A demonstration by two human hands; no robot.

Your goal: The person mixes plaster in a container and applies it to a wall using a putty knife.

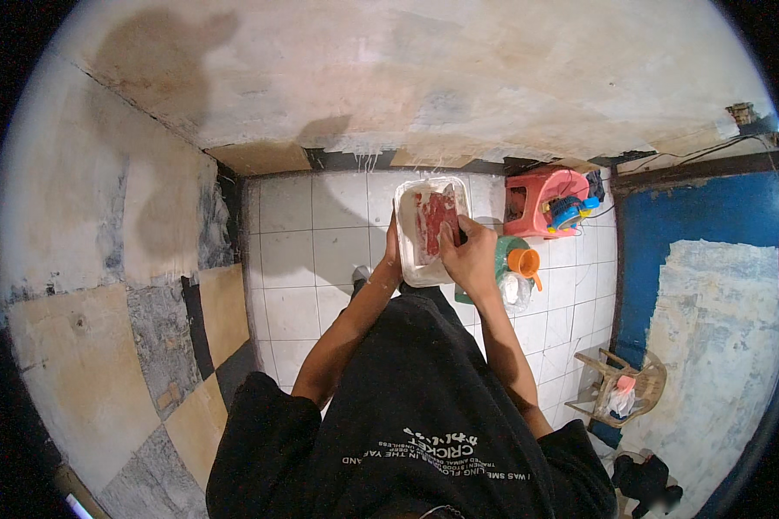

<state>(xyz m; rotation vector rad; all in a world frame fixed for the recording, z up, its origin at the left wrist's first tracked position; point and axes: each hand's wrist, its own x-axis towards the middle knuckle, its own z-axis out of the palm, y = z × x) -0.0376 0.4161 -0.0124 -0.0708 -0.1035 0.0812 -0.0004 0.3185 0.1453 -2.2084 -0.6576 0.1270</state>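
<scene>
White tray (407,251) of red meat (436,223) rests in our left hand (392,256), our right hand (467,259) pinching the meat, none lifted out yet.

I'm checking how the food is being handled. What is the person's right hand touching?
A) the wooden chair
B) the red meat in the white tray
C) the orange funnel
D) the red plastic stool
B: the right hand rests its fingers on the red meat in the white tray, which the left hand steadies at its edge.
</scene>
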